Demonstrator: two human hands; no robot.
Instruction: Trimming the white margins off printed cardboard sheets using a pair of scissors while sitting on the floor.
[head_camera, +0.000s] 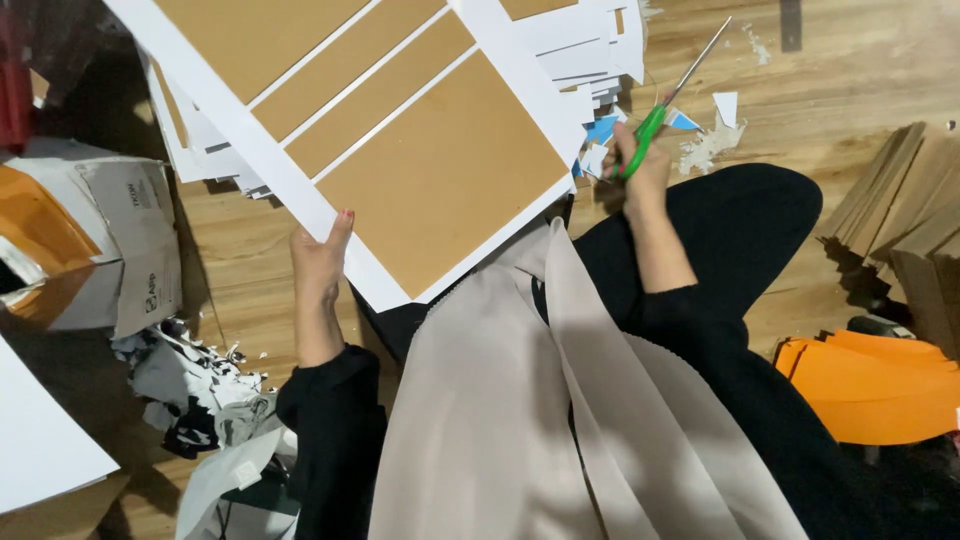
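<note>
Fingers of our left hand pinch the near left edge of the large white sheet with brown panels, thumb up along its margin, while the fingers of our right hand are closed through the green handles of the scissors, whose blades point far and to the right, above the wooden floor. The sheet is tilted across the middle of the scene, over a stack of white cards at the far side, and its near corner hangs just above our lap. As we judge it, the one-handed hold at a single edge is the weak point: the wide sheet could sag or swing, and a cut would then wander off the white margin into a brown panel. The blades sit apart from the sheet for now; brought in blind beneath it, they could nick the holding thumb. Paper scraps lie near the scissors, and cardboard pieces are piled well to the right.
</note>
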